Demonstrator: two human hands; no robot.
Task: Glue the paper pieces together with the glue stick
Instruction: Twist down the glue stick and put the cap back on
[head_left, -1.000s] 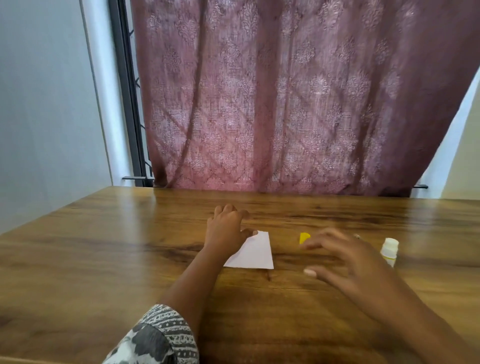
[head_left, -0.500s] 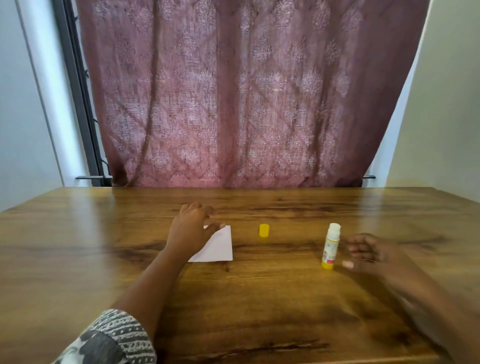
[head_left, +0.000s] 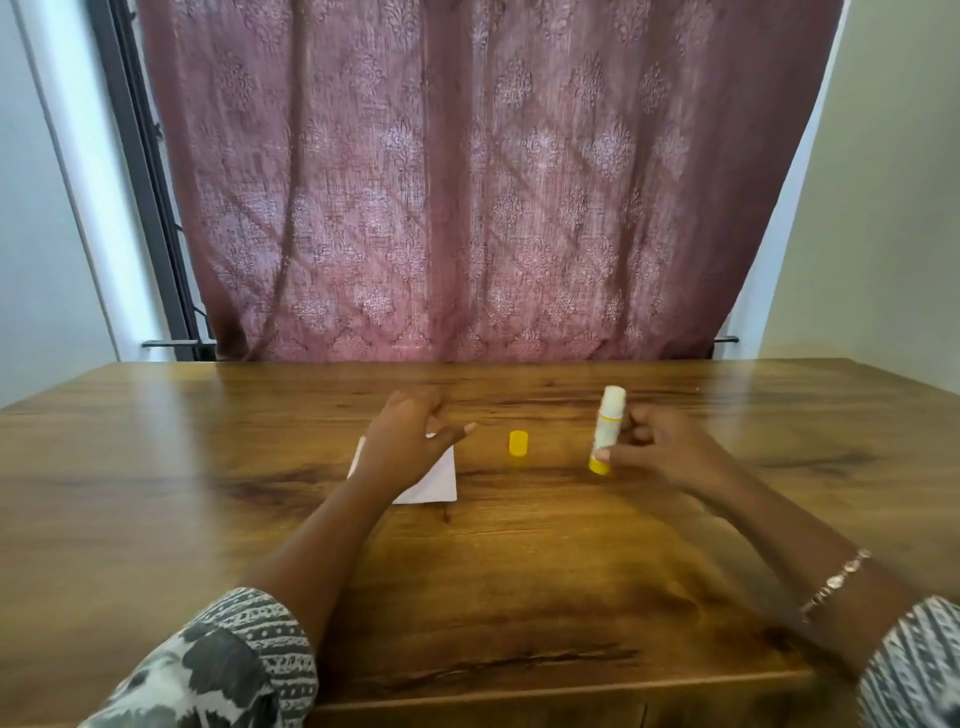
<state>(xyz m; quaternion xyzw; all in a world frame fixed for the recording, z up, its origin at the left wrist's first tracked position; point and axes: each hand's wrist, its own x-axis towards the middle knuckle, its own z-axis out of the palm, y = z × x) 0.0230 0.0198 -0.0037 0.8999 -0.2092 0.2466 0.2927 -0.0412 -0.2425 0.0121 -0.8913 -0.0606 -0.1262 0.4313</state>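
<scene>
At the left, your left hand (head_left: 410, 441) hangs loose-fingered over the white paper (head_left: 439, 480), grasping nothing; whether it presses the sheet to the table (head_left: 208, 519) I cannot tell. Just right of the paper stands the yellow cap (head_left: 518, 442), and farther right your right hand (head_left: 660, 452) pinches the uncapped glue stick (head_left: 607, 431), upright and close to the wood. You look to be picking up the stick; next, bring it left and rub its tip on the steadied paper.

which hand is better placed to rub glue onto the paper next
Right. The right hand grips the uncapped glue stick, while the left hand is spread open over the white paper, better placed to steady it.
</scene>
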